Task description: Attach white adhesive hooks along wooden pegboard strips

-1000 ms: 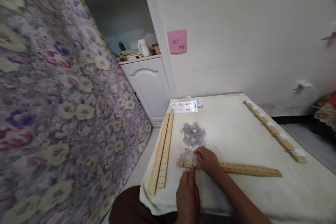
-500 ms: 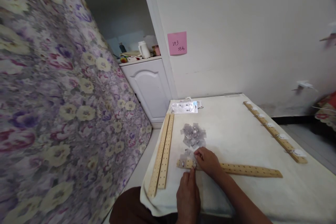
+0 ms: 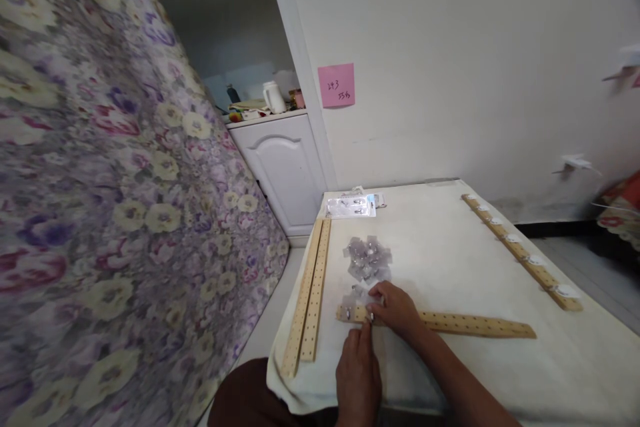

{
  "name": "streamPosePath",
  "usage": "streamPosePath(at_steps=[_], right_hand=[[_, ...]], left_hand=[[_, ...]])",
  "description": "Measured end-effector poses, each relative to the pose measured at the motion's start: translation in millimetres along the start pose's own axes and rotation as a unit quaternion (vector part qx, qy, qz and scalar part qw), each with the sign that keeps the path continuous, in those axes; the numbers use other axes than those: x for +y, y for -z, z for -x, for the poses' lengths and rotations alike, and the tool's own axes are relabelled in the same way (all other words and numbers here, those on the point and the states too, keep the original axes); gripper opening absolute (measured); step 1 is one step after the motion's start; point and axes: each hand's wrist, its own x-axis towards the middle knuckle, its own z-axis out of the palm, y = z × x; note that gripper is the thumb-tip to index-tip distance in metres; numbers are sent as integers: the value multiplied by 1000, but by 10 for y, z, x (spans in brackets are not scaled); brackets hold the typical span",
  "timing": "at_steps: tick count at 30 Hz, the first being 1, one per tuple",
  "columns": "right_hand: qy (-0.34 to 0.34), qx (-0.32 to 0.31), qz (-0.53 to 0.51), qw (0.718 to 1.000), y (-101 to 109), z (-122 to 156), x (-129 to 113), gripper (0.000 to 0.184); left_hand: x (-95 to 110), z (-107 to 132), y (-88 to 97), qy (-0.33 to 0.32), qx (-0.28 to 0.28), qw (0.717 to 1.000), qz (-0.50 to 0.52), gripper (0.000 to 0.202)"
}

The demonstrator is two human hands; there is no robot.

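Note:
A light wooden strip with rows of holes [image 3: 475,325] lies crosswise on the table in front of me. My right hand [image 3: 396,307] reaches over it from the right, finger and thumb pinching a small clear plastic piece with a shiny metal bit [image 3: 371,316]. From the near side my left hand [image 3: 359,367] meets it, fingers closed and tips at the strip's near edge; what they grip is hidden. A similar clear piece with metal [image 3: 349,313] sits on the strip's left end. Just beyond lies a pile of small clear plastic pieces [image 3: 369,257].
Two more holed strips [image 3: 314,307] lie side by side at the table's left. Another strip with round whitish pieces [image 3: 537,273] runs along the right edge. Clear packaging [image 3: 351,206] rests at the back left. A floral curtain [image 3: 150,213] hangs left.
The view has shifted slightly. Both hands stay at the same spot on the strip, and the metal bit under the right fingertips shows a little more clearly now.

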Motion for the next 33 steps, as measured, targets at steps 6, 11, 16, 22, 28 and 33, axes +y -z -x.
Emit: streamPosePath(at_steps=[6,11,16,22,28,33], right_hand=[[-13,-6,-9,1000,4,-13,-20,20],[8,24,-33,999,-17,27,-2,20],[46,55,-75,995,-8,74,27,18],[44,73,-43,995,292,343,271,23],[32,32,59,997,551,621,462,24],[9,26,66,997,534,671,375,22]], left_hand=[[33,-13,49,14,-8,1000,-5,58],[53,-12,81,19,-6,1000,9,60],[34,9,65,12,3,1000,2,56],[-67,49,-66,-21,71,997,-6,50],[-76,48,-95,-48,116,992,0,40],[-14,51,-5,-42,108,993,10,38]])
